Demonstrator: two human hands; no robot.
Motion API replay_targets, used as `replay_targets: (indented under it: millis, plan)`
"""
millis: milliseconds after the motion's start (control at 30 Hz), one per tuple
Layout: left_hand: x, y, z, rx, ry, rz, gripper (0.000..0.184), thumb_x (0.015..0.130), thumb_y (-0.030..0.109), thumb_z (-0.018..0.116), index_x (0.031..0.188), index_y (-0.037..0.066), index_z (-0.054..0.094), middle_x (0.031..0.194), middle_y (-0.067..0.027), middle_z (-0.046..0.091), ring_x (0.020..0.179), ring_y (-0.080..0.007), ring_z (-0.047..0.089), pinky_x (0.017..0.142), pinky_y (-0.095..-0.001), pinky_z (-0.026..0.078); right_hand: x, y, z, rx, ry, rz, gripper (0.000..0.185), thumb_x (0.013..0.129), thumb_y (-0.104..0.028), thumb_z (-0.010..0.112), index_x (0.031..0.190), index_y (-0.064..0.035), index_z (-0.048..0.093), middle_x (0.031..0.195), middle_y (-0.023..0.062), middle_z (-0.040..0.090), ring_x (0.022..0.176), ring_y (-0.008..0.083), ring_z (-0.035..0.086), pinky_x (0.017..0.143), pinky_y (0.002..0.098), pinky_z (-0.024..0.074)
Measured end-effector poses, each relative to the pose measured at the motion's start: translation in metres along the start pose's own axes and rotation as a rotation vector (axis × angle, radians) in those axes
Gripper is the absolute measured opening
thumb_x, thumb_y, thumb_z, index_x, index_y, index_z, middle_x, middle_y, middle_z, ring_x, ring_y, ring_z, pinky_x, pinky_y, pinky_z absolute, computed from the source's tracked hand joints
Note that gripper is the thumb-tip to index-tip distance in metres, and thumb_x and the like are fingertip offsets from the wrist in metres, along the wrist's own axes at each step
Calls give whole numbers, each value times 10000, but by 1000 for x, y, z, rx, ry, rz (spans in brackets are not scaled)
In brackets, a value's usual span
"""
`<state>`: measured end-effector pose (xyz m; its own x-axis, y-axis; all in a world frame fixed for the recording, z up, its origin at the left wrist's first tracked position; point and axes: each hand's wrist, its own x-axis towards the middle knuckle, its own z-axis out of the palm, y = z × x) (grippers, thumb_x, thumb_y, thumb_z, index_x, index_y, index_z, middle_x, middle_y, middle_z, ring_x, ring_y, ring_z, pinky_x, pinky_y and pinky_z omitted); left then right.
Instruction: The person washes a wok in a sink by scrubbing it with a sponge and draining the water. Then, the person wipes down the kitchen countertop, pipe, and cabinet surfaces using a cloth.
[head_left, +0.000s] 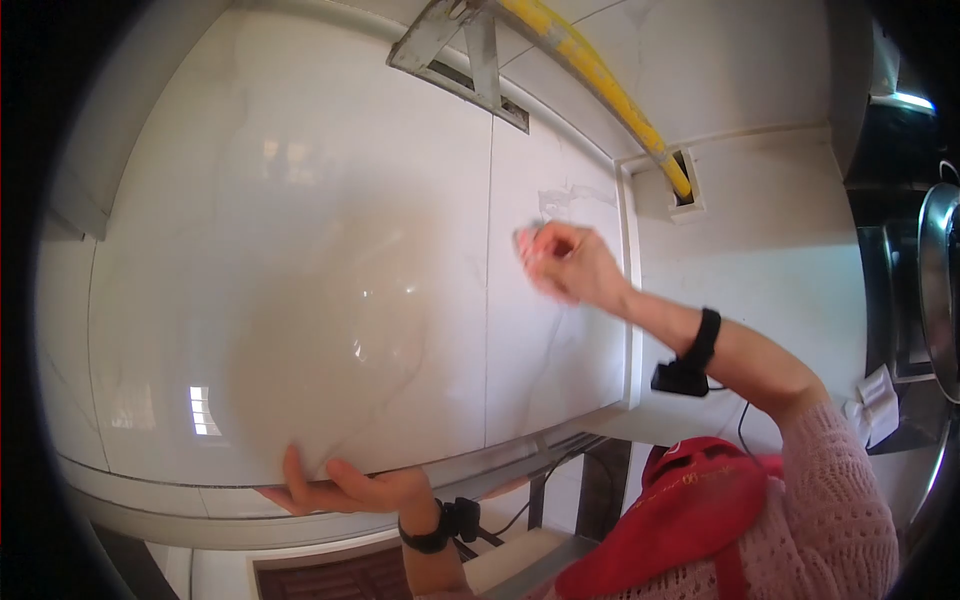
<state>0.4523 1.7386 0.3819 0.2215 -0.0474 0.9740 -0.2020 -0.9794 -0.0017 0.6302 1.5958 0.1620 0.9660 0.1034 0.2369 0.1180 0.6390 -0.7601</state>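
A white marbled tile surface [330, 250] fills most of the view. Above its right part is my right hand [570, 262], fingers curled in and partly blurred by motion. A small dark tip shows at its fingertips, too blurred to name. Just beyond that hand lies a greyish smear [568, 200] on the tile. My left hand [350, 488] rests at the near edge of the surface, fingers apart, some on top and others along the front. Black straps with small boxes circle both wrists.
A metal triangular bracket [470, 65] stands at the far edge. Beside it, a yellow pipe [600, 80] runs down into a square opening [686, 198]. A metal pan [940, 290] is at far right, near a white plastic object [874, 408]. Red cloth [680, 510] covers my front.
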Motion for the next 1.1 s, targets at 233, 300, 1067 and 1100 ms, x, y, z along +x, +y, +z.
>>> replay_targets:
  millis: [233, 300, 1067, 1100]
  plan:
    - [1, 0, -3, 89, 14, 24, 462, 982, 299, 426, 1346, 20, 477, 1555, -188, 194, 1429, -337, 289, 1146, -500, 305, 28, 0, -23, -20, 49, 181, 132, 862, 16, 689, 789, -21, 585, 750, -4, 613, 672, 77, 539, 580, 226, 443]
    - [0, 6, -4, 180, -41, 102, 459, 989, 304, 428, 1347, 20, 477, 1540, -189, 211, 1440, -333, 267, 1154, -501, 287, 25, -3, -16, -43, 96, 211, 170, 874, -5, 697, 774, -11, 559, 740, -4, 606, 643, 80, 516, 574, 229, 431]
    - [0, -5, -5, -13, -30, 94, 425, 1002, 270, 408, 1308, -17, 476, 1479, -147, 275, 1491, -329, 137, 1181, -524, 230, 72, -33, -8, -24, -171, -149, 224, 859, 96, 524, 962, -80, 618, 936, 8, 654, 895, 129, 615, 809, 271, 497]
    - [0, -8, -6, 3, -31, 101, 424, 1003, 269, 407, 1308, -16, 477, 1474, -144, 281, 1495, -320, 125, 1183, -519, 219, 72, -36, -1, 17, -218, -187, 264, 842, 125, 508, 957, -82, 623, 947, 11, 657, 912, 142, 625, 820, 276, 500]
